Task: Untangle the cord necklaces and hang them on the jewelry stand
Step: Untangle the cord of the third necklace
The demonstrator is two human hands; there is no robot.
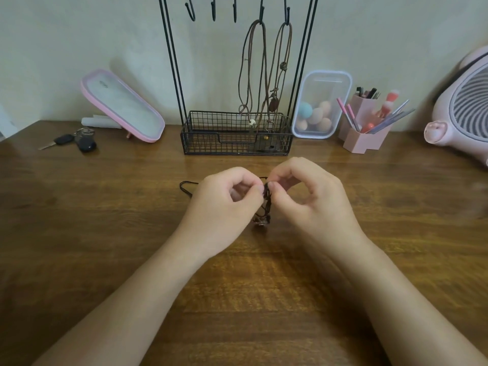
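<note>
Both pinch tangled cord (266,207): left hand (224,207), right hand (311,199); its middle seemingly hidden between.

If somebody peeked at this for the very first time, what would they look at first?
Probably the hands in the middle of the wooden table: the left hand and the right hand both pinch a tangled dark cord necklace between them. Next comes the tall black jewelry stand at the back by the wall, with two brown cord necklaces already hanging from its right-side hooks.
</note>
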